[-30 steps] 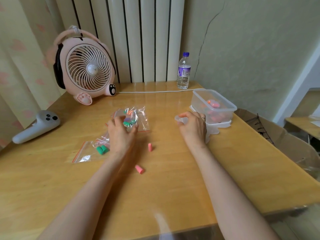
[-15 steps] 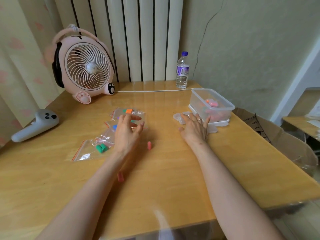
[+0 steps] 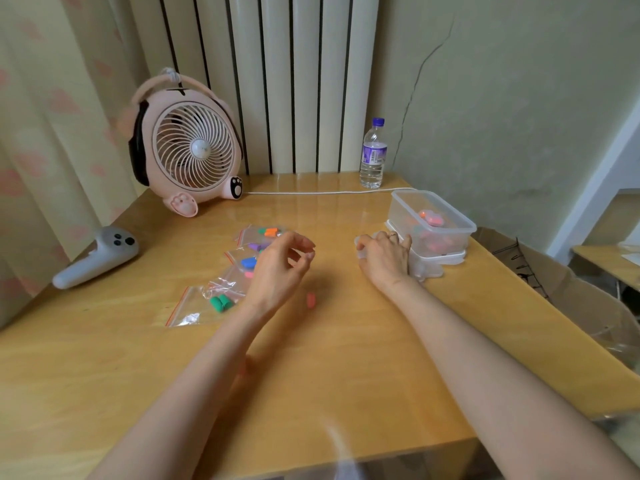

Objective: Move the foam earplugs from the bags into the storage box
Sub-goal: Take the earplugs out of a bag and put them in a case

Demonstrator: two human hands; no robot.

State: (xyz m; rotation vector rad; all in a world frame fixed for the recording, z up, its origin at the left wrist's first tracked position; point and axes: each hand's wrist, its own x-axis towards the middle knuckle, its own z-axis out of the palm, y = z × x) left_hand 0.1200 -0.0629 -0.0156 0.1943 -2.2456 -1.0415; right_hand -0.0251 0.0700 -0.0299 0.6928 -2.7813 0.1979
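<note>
Several clear zip bags (image 3: 221,289) with coloured foam earplugs lie left of the table's centre; green earplugs (image 3: 220,303) show in the nearest bag. My left hand (image 3: 280,268) hovers just right of the bags, fingers loosely curled and holding nothing. A loose pink earplug (image 3: 310,300) lies on the table below that hand. Another pinkish one (image 3: 242,370) is mostly hidden by my left forearm. My right hand (image 3: 384,254) rests on a clear empty bag (image 3: 427,271) beside the clear storage box (image 3: 398,211), which holds pink earplugs.
A pink fan (image 3: 192,157) stands at the back left, its white cable (image 3: 311,192) running across to the right. A water bottle (image 3: 373,154) stands at the back. A grey controller (image 3: 97,258) lies far left. An open cardboard box (image 3: 540,268) sits beyond the table's right edge.
My left hand has lifted off the bags and drifted right, fingers curling. My right hand has let the clear bag down and lies on it. One pink earplug rolled under my left forearm.
</note>
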